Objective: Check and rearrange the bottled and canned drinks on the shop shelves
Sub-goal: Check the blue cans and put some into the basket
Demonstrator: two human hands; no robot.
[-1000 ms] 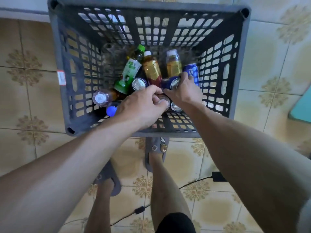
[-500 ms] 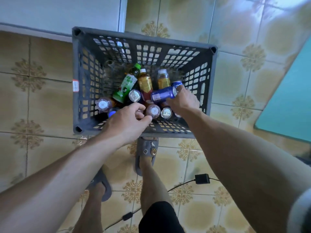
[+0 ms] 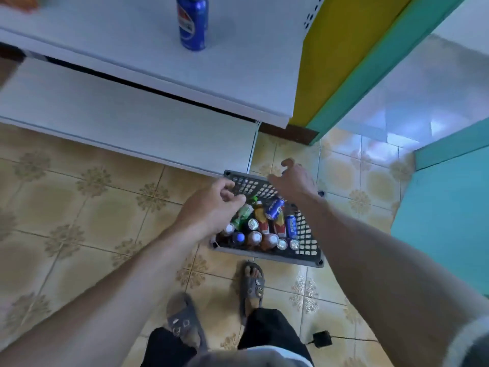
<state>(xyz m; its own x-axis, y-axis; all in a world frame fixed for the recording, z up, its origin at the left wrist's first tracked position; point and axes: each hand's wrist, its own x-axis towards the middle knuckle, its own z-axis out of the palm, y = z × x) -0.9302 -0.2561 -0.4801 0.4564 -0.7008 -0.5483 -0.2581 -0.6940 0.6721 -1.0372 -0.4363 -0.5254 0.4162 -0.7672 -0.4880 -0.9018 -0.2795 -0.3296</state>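
Note:
A dark grey plastic crate (image 3: 308,235) stands on the tiled floor and holds several bottles and cans. Among them are a green-labelled bottle (image 3: 243,213), amber tea bottles (image 3: 260,218) and two blue cans (image 3: 275,207). One more blue can (image 3: 192,22) stands upright on the white upper shelf (image 3: 119,56). My left hand (image 3: 211,205) hovers above the crate's left side, fingers loosely curled, holding nothing. My right hand (image 3: 291,178) hovers over the crate's far rim, fingers spread and loosely bent, holding nothing.
A lower white shelf (image 3: 105,120) juts out just behind the crate. A yellow and teal end panel (image 3: 344,56) closes the shelving on the right, with a teal wall (image 3: 444,213) further right. My slippered feet (image 3: 252,284) stand before the crate; a black charger (image 3: 321,339) lies on the floor.
The view has risen from close over the crate to standing height, bringing the shelves into sight. Both hands have lifted out of the crate; the right no longer holds the blue can.

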